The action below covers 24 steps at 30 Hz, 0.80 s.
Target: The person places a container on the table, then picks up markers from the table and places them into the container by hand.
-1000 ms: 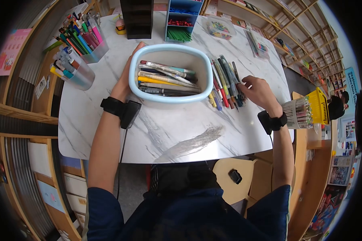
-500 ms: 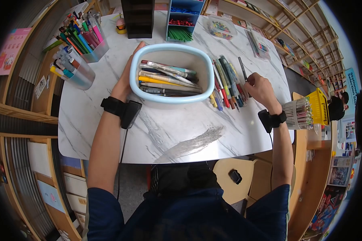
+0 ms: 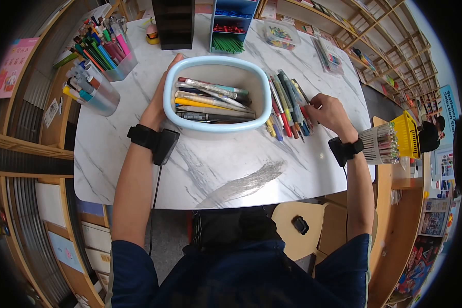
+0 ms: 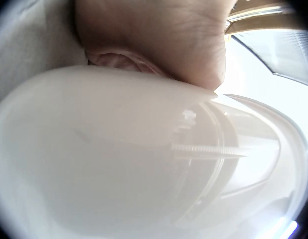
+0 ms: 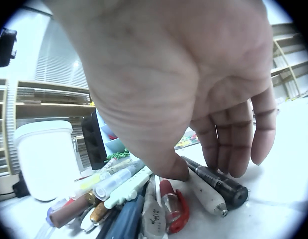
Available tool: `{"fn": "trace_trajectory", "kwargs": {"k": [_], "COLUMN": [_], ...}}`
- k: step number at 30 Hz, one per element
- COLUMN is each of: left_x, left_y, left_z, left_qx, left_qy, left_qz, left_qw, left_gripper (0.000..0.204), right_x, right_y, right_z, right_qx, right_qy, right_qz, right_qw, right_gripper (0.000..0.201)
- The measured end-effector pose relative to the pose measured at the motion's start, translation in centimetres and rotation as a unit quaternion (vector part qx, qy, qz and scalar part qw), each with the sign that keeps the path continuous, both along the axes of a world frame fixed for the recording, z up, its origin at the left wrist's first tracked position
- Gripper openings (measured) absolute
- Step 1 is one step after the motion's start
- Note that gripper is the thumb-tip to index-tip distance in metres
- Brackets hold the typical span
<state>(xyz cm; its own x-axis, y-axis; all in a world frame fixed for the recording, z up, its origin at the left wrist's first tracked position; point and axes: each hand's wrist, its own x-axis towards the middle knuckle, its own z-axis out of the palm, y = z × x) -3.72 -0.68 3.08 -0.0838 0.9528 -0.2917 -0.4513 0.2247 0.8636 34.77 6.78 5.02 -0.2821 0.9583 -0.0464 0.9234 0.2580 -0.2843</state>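
A white tub (image 3: 218,126) with a light-blue rim holds several pens and markers (image 3: 213,105). My left hand (image 3: 156,102) lies along its left wall, fingers reaching toward the far corner; the left wrist view shows the palm side against the smooth white surface (image 4: 119,149). Right of the tub a loose row of pens (image 3: 287,110) lies on the table. At the row's right edge is my right hand (image 3: 329,113), pointing down. In the right wrist view its thumb and fingers grip a white pen (image 5: 206,191) and a black pen (image 5: 223,186) from both sides.
Two clear cups of pens (image 3: 101,100) stand at the left. A black organizer (image 3: 174,25) and a blue compartment rack (image 3: 230,43) with green sticks are at the back. A clear box (image 3: 282,36) and a flat case (image 3: 329,59) lie back right. A basket of pens (image 3: 380,143) sits at right.
My right hand drew a dark pen slightly away to the right half a second ago; now it is back left against the row. My left hand and the tub stay about where they were.
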Motion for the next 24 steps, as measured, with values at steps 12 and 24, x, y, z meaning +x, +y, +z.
{"fn": "trace_trajectory", "kwargs": {"k": [12, 24], "left_x": [0.6, 1.3], "left_y": [-0.2, -1.3], "left_z": [1.5, 3.1], "left_qx": [-0.020, -0.037], "left_qy": [0.022, 0.045], "left_qz": [0.028, 0.052], "left_qw": [0.999, 0.997], "left_gripper": [0.055, 0.055], "right_x": [-0.3, 1.8], "right_y": [0.5, 0.2], "right_z": [-0.8, -2.0], "right_qx": [-0.003, 0.095], "right_qy": [-0.121, -0.019], "right_qz": [-0.032, -0.020], "right_qw": [0.992, 0.995], "right_gripper": [0.043, 0.030]}}
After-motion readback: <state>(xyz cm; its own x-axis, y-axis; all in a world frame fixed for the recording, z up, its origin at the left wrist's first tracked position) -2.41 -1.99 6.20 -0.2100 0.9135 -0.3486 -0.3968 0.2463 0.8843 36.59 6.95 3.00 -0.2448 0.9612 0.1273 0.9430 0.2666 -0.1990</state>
